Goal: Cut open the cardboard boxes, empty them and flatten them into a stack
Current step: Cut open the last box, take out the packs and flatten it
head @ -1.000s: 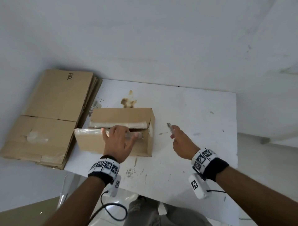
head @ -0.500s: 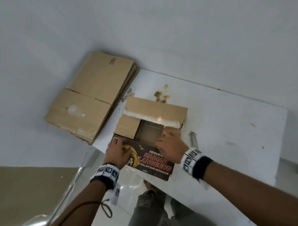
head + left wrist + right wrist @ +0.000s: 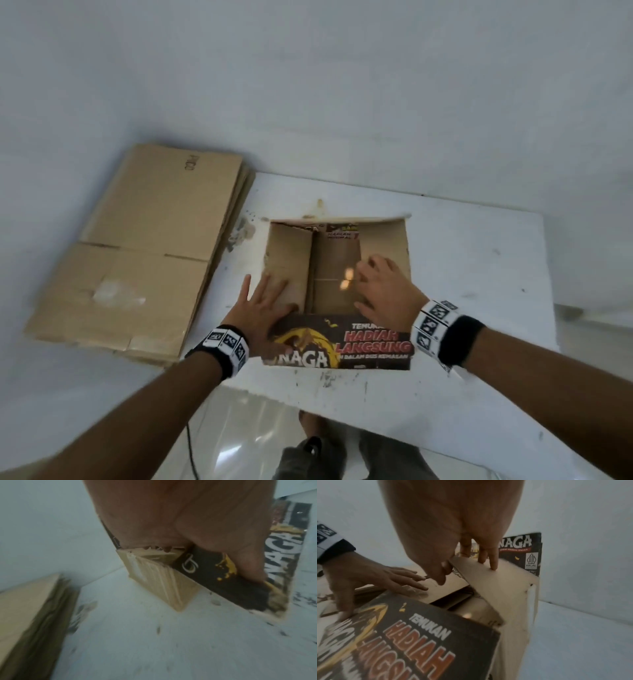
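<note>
An open brown cardboard box (image 3: 337, 270) stands on the white table (image 3: 479, 274). Its near flap (image 3: 342, 342), printed black with red "HADIAH LANGSUNG", is folded out toward me. My left hand (image 3: 267, 294) lies flat with straight fingers on the left inner flap (image 3: 291, 253), its thumb on the printed flap (image 3: 205, 574). My right hand (image 3: 383, 287) has its fingertips (image 3: 493, 565) on the raised right inner flap (image 3: 496, 588), with the thumb at that flap's edge. The box looks empty inside. I see no knife in these views.
A stack of flattened cardboard boxes (image 3: 144, 246) lies at the table's left, overhanging its edge. A brown stain (image 3: 320, 205) marks the table behind the box. The wall stands close behind. The glossy floor and my legs (image 3: 325, 452) show below the near edge.
My right hand has let go of the knife and come to the box. The top flaps are spread open, the printed near flap folded out, and both hands now rest on the inner flaps.
</note>
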Demonstrator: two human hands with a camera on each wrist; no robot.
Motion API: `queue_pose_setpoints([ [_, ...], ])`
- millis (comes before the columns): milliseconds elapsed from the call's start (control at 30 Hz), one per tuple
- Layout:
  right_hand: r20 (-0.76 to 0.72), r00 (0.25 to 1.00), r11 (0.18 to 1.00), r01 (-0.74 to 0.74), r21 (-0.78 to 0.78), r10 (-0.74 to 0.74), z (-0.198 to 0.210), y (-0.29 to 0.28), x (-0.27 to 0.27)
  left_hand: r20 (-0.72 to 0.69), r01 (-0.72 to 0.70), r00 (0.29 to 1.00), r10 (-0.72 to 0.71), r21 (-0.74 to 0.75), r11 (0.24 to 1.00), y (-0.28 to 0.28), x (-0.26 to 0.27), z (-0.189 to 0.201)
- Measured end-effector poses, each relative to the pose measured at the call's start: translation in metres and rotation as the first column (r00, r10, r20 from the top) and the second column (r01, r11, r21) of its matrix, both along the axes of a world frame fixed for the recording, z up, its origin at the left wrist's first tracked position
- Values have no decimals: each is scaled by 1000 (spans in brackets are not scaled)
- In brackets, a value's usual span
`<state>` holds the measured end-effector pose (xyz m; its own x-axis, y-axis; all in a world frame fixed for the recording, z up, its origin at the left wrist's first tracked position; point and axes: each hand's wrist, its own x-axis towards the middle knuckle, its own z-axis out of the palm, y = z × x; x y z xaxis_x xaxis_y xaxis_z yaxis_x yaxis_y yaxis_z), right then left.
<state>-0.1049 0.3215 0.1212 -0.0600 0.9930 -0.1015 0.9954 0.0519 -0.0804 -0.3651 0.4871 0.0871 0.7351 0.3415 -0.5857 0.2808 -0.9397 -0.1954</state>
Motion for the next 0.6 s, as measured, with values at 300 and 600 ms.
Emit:
queue_pose_setpoints([
  [300, -456, 677, 746, 664, 43, -577, 19, -73, 28, -116, 463, 874, -471, -91, 882, 0, 98, -7],
  [600, -391, 576, 608, 792, 51, -718, -4, -103, 28, 164, 319, 925, -343, 156, 935, 10, 104, 38],
])
